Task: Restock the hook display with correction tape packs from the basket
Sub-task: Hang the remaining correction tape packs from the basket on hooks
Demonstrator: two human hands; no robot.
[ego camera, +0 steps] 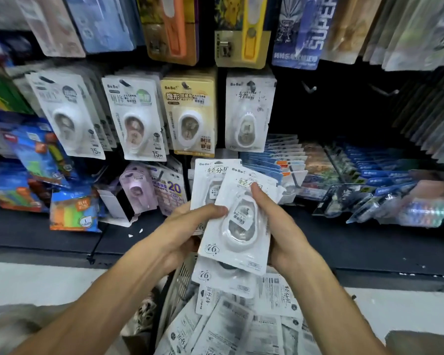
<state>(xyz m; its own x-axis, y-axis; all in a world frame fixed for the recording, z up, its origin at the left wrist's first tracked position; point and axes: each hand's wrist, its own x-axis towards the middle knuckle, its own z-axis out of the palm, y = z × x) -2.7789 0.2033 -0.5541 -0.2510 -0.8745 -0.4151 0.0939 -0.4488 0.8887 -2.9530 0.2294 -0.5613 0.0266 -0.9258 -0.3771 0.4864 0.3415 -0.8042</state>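
L hand [190,226] is raised palm-up from lower left, thumb laid across the front of the fanned correction tape packs [237,221], other fingers curled behind. R hand [280,226] is brought in from lower right, thumb pinching the front pack's card, fingers wrapped at the back. Packs are held above the basket [180,280], below the hook display [251,85]. More packs are heaped in the basket.

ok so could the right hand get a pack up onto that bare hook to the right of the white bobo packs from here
Probably yes. The right hand already holds a white pack, and the bare hook juts out over a dark gap with nothing hanging in front of it. The left hand also grips the packs and would need to let go first.
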